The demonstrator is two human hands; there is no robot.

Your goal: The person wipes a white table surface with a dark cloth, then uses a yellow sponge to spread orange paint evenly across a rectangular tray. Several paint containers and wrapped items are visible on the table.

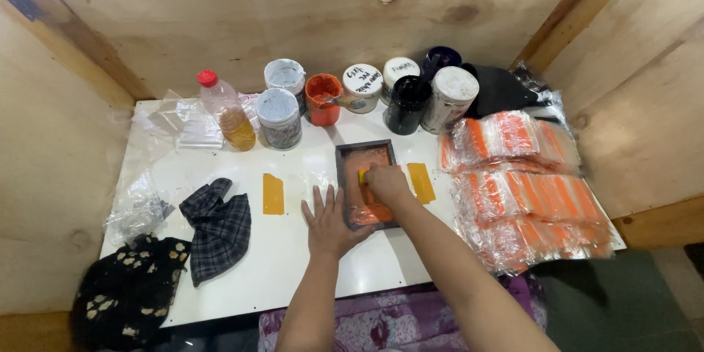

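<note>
My right hand [387, 183] is clamped on a small yellow squeegee [363, 175] inside one dark printing frame [364, 185]; my left hand [328, 221] lies flat, fingers spread, beside it. Two yellow strips [273, 193] flank the frame; eight paint jars [279, 118] stand behind.

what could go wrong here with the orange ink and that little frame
The left hand lies flat on the white table, only just at the edge of the small printing frame, so the frame may shift as the right hand presses the yellow squeegee. Orange ink pooled at the frame's near edge could smear onto the table. The open orange ink jar could tip.
</note>
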